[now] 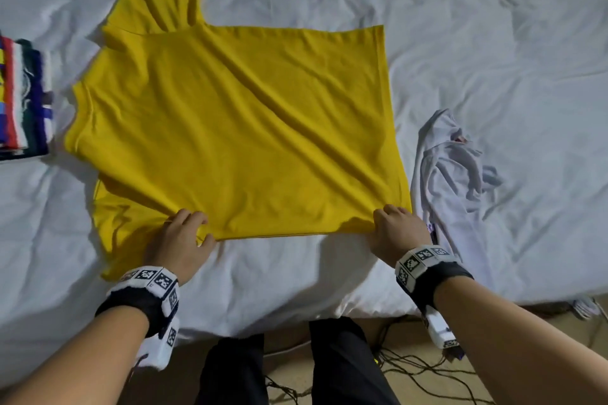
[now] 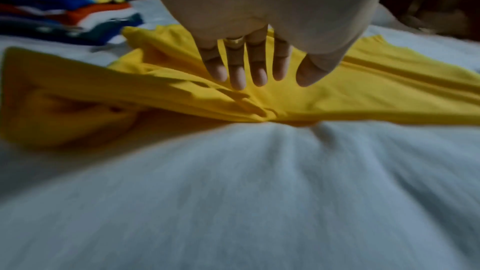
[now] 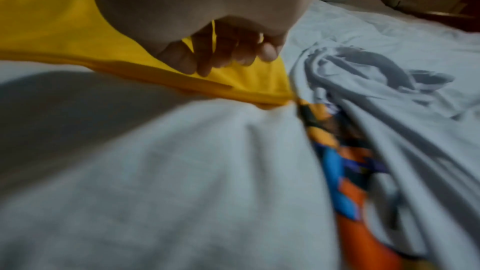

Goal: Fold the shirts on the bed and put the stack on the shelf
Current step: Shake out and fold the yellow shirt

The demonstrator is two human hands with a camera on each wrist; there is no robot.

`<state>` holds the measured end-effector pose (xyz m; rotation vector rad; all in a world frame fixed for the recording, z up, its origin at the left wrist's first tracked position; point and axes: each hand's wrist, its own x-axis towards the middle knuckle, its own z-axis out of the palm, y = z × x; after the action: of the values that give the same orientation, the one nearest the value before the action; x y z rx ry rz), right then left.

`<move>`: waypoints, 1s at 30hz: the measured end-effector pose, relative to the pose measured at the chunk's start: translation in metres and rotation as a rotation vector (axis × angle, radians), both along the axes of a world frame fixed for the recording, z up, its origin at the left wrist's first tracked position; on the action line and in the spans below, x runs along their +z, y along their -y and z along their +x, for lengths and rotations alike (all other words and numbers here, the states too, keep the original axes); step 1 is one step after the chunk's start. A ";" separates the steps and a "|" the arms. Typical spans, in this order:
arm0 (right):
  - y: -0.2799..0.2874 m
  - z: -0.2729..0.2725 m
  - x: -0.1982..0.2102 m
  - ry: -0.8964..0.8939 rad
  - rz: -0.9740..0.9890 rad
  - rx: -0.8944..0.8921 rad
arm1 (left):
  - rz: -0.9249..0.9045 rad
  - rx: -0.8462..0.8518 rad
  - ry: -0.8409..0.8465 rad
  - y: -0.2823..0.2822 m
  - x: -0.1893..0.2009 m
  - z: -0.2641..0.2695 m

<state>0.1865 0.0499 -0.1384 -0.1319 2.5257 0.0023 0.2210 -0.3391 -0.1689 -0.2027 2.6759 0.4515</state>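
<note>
While the person stands at the near edge of the bed [image 1: 493, 43], dark trouser legs [image 1: 342, 362] and cables [image 1: 424, 368] on the floor show below the wristbands. Fingers of the left hand [image 1: 184, 240] lie nearly straight on the near edge of the yellow shirt [image 1: 237, 128], bunching it, thumb free. Curled over the near right corner, the right hand [image 1: 399, 228] pinches the yellow cloth. Just beside that corner lies a crumpled white shirt [image 1: 450, 174] with a colourful print. Farther left, beside the collar, rests a stack of folded shirts [image 1: 24, 99].
</note>
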 end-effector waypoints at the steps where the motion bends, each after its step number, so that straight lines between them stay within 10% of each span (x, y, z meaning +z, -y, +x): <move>1: 0.014 0.000 0.001 0.032 -0.080 -0.046 | -0.003 0.092 -0.036 0.008 0.004 0.000; 9: 0.182 0.013 -0.014 0.191 -0.354 -0.174 | -0.144 0.443 0.016 0.122 0.010 0.005; 17: 0.340 0.038 -0.031 0.308 -0.425 -0.511 | 0.202 0.379 0.175 0.183 -0.014 0.003; 30: 0.371 0.074 -0.029 0.175 -0.721 -0.792 | 0.894 0.787 0.208 0.232 -0.002 0.090</move>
<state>0.2604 -0.3214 -0.1671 0.5591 2.1263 -1.1654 0.3111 -0.5716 -0.1711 -0.9435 1.8521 1.6667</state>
